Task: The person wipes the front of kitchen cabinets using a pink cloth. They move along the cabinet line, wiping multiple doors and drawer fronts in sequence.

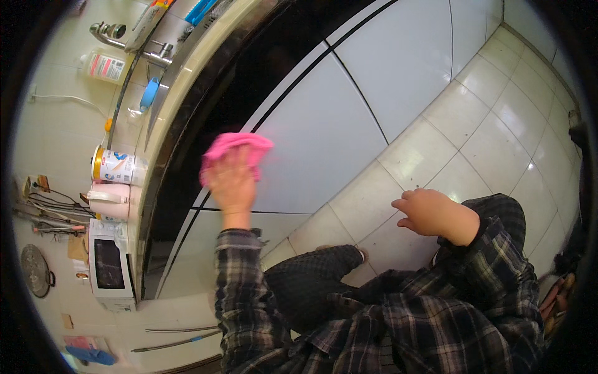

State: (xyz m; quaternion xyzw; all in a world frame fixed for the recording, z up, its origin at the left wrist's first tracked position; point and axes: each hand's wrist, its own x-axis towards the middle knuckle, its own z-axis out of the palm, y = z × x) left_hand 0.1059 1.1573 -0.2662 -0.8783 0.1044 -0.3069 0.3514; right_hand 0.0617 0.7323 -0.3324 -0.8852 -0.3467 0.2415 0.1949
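Observation:
My left hand (pixel 232 184) lies over a bunched pink cloth (pixel 238 144), pressing it against the front of a cabinet. The cloth covers part of the seam between the glossy black upper band (pixel 215 115) and a pale grey-white door (pixel 317 134). Its folds stick out past my fingertips. My right hand (pixel 439 215) hovers over my bent knee, away from the cabinet. Its fingers are loosely bent, the thumb stands apart from them, and nothing shows between them.
Along the counter (pixel 163 134) stand a white microwave (pixel 111 265), a pink kettle (pixel 109 199), a can (pixel 115 165), a bottle (pixel 104 67) and a faucet (pixel 156 55). White floor tiles (pixel 436 146) run beside the cabinet. Two thin rods (pixel 177 341) lie near my left arm.

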